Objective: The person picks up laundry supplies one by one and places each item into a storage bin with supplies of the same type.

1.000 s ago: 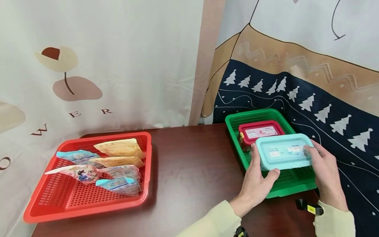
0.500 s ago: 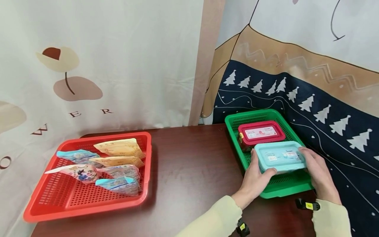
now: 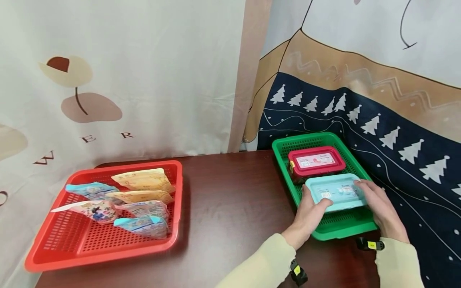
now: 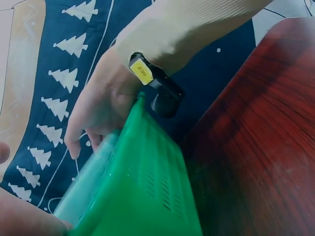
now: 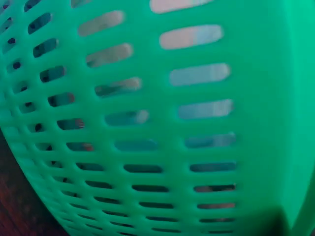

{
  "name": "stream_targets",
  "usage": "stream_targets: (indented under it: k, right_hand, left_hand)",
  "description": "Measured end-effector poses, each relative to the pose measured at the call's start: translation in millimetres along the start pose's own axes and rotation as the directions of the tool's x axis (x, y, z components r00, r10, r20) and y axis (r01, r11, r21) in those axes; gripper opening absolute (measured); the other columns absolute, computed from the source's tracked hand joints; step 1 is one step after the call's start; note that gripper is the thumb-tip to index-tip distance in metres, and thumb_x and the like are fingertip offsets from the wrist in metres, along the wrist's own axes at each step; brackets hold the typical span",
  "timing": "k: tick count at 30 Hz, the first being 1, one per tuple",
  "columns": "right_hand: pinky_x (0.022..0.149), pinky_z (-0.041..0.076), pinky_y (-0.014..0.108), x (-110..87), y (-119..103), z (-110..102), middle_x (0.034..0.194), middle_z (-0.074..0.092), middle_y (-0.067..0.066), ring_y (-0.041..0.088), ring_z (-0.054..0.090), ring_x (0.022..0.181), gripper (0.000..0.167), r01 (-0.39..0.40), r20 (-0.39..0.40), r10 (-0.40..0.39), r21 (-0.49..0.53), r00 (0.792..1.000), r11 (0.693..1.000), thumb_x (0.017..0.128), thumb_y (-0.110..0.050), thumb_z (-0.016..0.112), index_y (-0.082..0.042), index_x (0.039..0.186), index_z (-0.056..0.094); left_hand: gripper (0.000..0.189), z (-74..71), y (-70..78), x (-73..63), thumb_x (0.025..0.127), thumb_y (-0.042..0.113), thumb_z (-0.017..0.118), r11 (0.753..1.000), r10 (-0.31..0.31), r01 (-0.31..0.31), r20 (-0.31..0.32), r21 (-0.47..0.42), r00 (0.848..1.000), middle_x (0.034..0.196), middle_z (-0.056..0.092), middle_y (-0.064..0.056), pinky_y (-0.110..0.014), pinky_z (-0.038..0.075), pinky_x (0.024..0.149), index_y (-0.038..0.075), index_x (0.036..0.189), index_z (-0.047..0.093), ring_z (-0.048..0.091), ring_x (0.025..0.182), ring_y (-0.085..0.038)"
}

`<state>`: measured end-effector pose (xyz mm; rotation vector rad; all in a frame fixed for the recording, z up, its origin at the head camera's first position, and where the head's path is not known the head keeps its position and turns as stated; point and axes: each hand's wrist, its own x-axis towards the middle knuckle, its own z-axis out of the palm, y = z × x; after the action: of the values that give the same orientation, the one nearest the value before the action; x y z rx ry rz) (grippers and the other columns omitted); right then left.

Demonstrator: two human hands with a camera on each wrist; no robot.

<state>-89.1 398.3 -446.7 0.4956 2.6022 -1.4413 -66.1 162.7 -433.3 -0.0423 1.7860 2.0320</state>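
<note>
A light-teal lidded food container (image 3: 336, 192) sits low inside the green basket (image 3: 338, 235), over its near half. My left hand (image 3: 306, 216) grips its left end, thumb on the lid's near edge. At the right end, my right hand (image 3: 381, 206) holds it with fingers over the lid's edge. Behind it in the basket stands a red lidded container (image 3: 317, 161) with a white label. In the left wrist view the right hand (image 4: 106, 93) reaches over the basket wall (image 4: 152, 172) beside the teal lid (image 4: 91, 184). The perforated basket side (image 5: 261, 113) fills the right wrist view.
To the left on the dark wooden table (image 3: 223, 212) is a red basket (image 3: 90, 260). Several snack packets (image 3: 144, 180), yellow, blue and pink, lie in it. A patterned curtain (image 3: 180, 80) hangs behind the table, and a navy tree-print curtain (image 3: 399, 160) stands close along the green basket's right side.
The teal container has gone down into the green basket and slightly left, its tilt lessening. Both hands moved with it and kept hold. The head view has shifted slightly.
</note>
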Motion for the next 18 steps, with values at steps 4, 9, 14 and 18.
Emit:
stream_targets:
  k: [4,9,14,18]
  right_hand:
    - [0.074,0.041,0.018,3.1,1.7,-1.0,0.138,0.035,0.033,0.025,0.047,0.104,0.083,-0.003,0.021,0.003,-0.028,1.0,1.0,0.109,-0.051,0.032,0.016,0.156,0.019]
    - [0.083,0.035,0.025,3.1,1.3,0.1,0.149,0.029,0.036,0.036,0.04,0.117,0.079,0.004,0.009,-0.003,-0.036,1.0,0.999,0.11,-0.049,0.032,0.013,0.157,0.023]
    - [0.1,0.032,0.036,1.8,0.3,2.1,0.162,0.018,0.035,0.044,0.029,0.131,0.075,0.009,0.006,-0.009,-0.027,1.0,1.0,0.11,-0.047,0.033,0.01,0.158,0.025]
    - [0.118,0.022,0.045,0.2,-1.0,3.3,0.164,0.019,0.034,0.046,0.021,0.143,0.072,0.037,-0.028,-0.037,0.007,0.999,0.999,0.11,-0.044,0.036,0.01,0.157,0.027]
  left_hand:
    - [0.093,-2.7,2.2,0.4,0.094,0.032,0.069,1.0,-0.019,0.019,0.009,-0.016,1.0,0.17,0.019,0.002,-0.046,0.027,0.122,0.008,0.166,0.015,0.02,0.154,-0.019]
    - [0.092,-3.2,3.7,-0.9,0.093,0.032,0.069,0.999,-0.039,0.039,-0.012,-0.036,0.999,0.17,0.021,0.0,-0.048,0.028,0.122,0.006,0.165,0.017,0.02,0.155,-0.023]
    - [0.089,-7.3,5.8,-5.1,0.093,0.03,0.068,0.998,-0.03,0.029,-0.019,-0.06,0.999,0.171,0.019,-0.004,-0.05,0.026,0.122,0.007,0.165,0.021,0.017,0.156,-0.024]
    - [0.085,-11.9,9.1,-11.7,0.095,0.026,0.067,0.997,0.003,-0.003,0.004,-0.075,1.0,0.17,0.021,-0.002,-0.049,0.026,0.122,0.009,0.165,0.023,0.019,0.155,-0.022]
